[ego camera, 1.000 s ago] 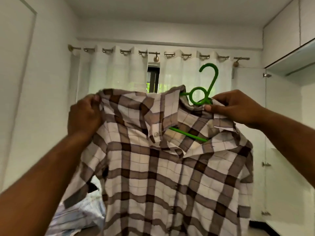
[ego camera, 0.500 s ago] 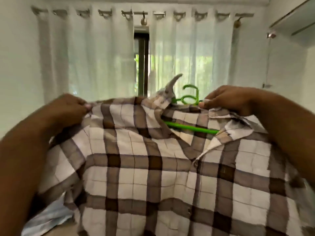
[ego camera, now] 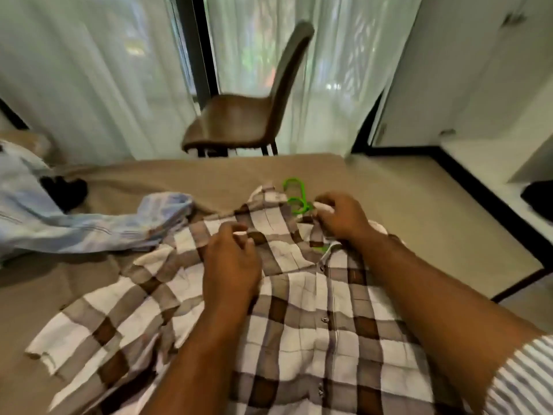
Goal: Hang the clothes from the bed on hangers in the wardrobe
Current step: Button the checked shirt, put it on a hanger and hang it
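Fitting step: shirt (ego camera: 299,295) lay on bed (ego camera: 389,190), hanger (ego camera: 302,191) in its neck. Right grip (ego camera: 341,217) pinched collar (ego camera: 266,197) just beside hanger; left grip (ego camera: 232,265) curled on cloth, hold unclear. Next likely: lift by hanger.

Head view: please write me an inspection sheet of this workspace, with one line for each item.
Surface: beige bed, sheet slightly creased.
Job's things: checked shirt lies flat on the bed, front up; green hanger is inside it, with its hook out at the collar.
Clutter: light blue shirt crumpled at the left; black item behind it, unclear what it is.
Grips: right hand pinches the collar beside the hook; left hand rests on the shirt front with curled fingers, and whether it holds cloth is unclear.
Cables: nothing seen.
Surroundings: brown chair, white curtains, white cabinet doors at the right.
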`<state>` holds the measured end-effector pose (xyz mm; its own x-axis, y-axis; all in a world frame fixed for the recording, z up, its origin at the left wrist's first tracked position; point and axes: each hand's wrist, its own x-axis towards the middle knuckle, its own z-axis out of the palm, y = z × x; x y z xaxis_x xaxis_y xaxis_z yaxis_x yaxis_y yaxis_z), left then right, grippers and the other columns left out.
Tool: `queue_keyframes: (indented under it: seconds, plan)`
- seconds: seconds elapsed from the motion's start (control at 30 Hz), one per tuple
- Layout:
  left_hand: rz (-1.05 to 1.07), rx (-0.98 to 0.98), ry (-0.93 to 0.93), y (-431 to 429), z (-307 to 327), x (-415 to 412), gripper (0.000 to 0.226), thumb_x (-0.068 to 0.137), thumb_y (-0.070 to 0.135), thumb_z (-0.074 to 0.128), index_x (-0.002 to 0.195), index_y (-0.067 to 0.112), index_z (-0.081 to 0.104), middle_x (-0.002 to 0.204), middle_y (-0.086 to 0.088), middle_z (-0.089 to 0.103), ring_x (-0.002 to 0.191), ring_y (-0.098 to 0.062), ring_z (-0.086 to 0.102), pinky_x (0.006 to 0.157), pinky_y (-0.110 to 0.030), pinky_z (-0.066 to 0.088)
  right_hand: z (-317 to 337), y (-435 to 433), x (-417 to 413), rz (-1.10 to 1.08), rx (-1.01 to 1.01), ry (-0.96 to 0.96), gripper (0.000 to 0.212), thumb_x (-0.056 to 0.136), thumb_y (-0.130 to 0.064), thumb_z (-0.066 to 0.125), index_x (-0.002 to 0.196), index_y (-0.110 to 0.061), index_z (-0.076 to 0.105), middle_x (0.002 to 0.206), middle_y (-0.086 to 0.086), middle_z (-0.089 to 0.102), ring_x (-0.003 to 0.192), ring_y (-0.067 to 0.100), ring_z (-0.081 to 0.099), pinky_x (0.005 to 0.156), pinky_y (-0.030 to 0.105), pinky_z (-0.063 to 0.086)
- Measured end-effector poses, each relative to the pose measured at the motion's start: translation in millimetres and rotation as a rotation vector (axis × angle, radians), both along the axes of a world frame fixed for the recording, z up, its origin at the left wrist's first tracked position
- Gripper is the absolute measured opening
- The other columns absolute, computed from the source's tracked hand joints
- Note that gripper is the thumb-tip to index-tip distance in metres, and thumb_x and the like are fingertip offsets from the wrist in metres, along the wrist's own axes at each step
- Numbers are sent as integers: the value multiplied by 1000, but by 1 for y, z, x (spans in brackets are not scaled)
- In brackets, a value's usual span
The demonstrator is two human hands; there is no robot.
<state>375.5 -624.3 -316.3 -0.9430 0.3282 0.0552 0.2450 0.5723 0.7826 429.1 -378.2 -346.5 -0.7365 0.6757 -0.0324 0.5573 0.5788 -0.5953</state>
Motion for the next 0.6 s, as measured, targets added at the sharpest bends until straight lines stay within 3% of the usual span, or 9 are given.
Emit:
queue_keyframes:
  seconds: [0.07,0.1,0.17,0.2,0.27,0.33,0.4,0.5,0.6]
  plan:
    - [-69,17,46,14,-5,9,14,97,25,60,111,25,64,101,1,70,93,-21,65,84,-38,56,9,-7,10,-122,4,190,55,73,-60,62,121,-33,66,122,8,63,116,28,60,101,39,48]
    - [-87,18,68,24,-14,7,12,98,28,60,108,26,65,99,3,70,92,-17,65,82,-35,56,13,-9,16,-176,17,276,51,75,-58,64,119,-33,66,120,6,62,113,26,60,99,41,50]
    - [-108,14,104,39,-20,8,8,98,35,60,102,30,65,93,10,68,86,-10,64,76,-33,55,29,-22,38,-255,34,379,24,86,-45,69,103,-27,71,100,-1,69,90,13,65,81,31,55]
    - [-128,-13,110,45,-24,12,8,98,39,59,101,33,63,90,14,65,84,-6,62,72,-32,54,36,-32,51,-277,-40,353,18,90,-41,70,90,-23,73,85,-3,72,75,8,65,70,27,54]
    - [-166,-88,147,55,-28,23,11,98,47,56,104,38,59,92,18,59,84,-2,57,65,-28,48,47,-53,71,-245,-206,190,37,91,-46,69,72,-15,73,64,2,71,53,10,60,58,29,49]
    - [-152,-153,181,60,-35,27,21,96,53,55,111,38,56,99,17,57,87,-3,56,64,-26,44,45,-67,73,-218,-293,-18,56,88,-59,67,66,-7,72,59,10,68,49,18,57,57,32,49]
    - [-129,-212,204,60,-40,26,28,95,58,54,115,37,55,103,16,58,90,-6,58,66,-28,44,35,-77,70,-244,-248,-134,61,86,-62,68,60,-7,68,55,13,64,51,23,57,56,33,47]
    - [-133,-218,197,56,-42,26,31,94,59,56,115,37,57,107,14,57,94,-9,59,67,-28,41,23,-82,70,-291,-104,-71,49,86,-48,75,56,-12,61,50,1,56,49,16,52,48,28,35]
    - [-143,-232,151,55,-38,25,28,93,57,59,114,38,60,111,11,57,97,-10,59,67,-28,41,11,-86,75,-381,-147,153,15,89,-24,72,79,-16,64,59,-7,55,54,5,50,47,12,36]
